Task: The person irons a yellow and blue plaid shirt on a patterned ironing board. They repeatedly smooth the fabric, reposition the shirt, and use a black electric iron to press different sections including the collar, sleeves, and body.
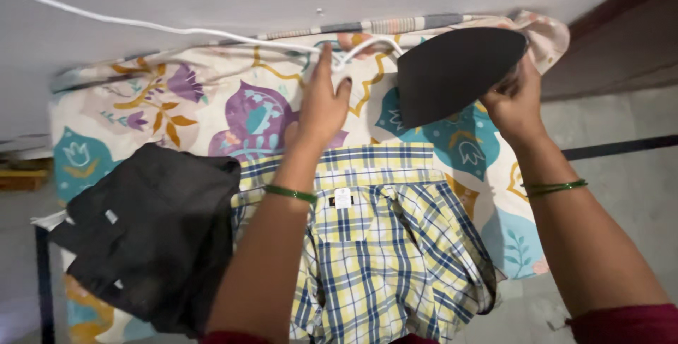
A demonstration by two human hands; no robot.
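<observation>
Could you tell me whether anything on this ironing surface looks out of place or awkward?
The white cord trails across the floral cover, and the left hand is at its loop. The right hand holds the iron tipped up, soleplate showing. A dark garment lies bunched beside the plaid shirt.

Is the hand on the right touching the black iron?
Touching. The head view shows the right hand gripping the iron from beneath, fingers wrapped against it, tilted up off the flowered cloth.

Matt dark metal soleplate of the iron (455, 75); soft woven checked cotton shirt (381, 245); smooth printed floral cloth cover (212, 104); matt black fabric (152, 238) at eight o'clock; smooth white cord (141, 25).
</observation>
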